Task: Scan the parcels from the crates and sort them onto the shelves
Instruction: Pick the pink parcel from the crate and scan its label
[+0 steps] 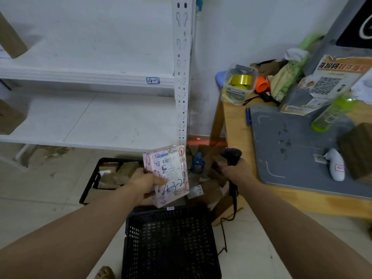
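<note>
The left hand pinched the pink parcel by its left edge, thumb curled over the face marked 4-3-2. Right of those fingers, the right hand had its fingers wrapped round the scanner. Its red beam fell beyond the parcel, so the scanner probably needed tipping left onto the barcode. The shelf post and worktop edge flanked both hands closely; open shelf boards lay above the left fingers.

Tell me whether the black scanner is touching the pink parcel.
Apart. The head view shows the scanner in the right hand and the parcel in the left hand, with floor clutter visible between them.
</note>
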A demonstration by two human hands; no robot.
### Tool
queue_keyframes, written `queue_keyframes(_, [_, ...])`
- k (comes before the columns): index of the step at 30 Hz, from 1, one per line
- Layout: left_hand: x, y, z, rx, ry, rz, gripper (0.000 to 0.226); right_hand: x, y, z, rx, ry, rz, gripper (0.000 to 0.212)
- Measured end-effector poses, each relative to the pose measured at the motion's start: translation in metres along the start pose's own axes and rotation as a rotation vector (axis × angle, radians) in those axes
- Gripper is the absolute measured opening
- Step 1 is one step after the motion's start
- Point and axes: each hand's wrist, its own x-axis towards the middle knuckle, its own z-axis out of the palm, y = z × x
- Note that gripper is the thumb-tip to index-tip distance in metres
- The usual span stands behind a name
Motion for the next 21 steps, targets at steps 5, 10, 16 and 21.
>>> queue_keyframes(5, [0.008,-0.002,0.035,0.052,-0.091,-0.018,0.048,0.051,0.032,-0.028,-0.233,0.099,0.087,0.012])
queue_keyframes(10, [0.021,-0.003,0.053,0.066,-0.118,-0.039,0.052,0.076,0.048,-0.026,-0.313,0.098,0.109,0.009])
queue_keyframes(16, [0.027,0.002,0.062,0.097,-0.136,-0.04,0.056,0.08,0.057,-0.019,-0.223,0.111,0.107,0.015])
queue_keyframes(21, [0.026,0.004,0.057,0.099,-0.142,-0.04,0.058,0.069,0.054,-0.024,-0.175,0.179,0.118,0.07])
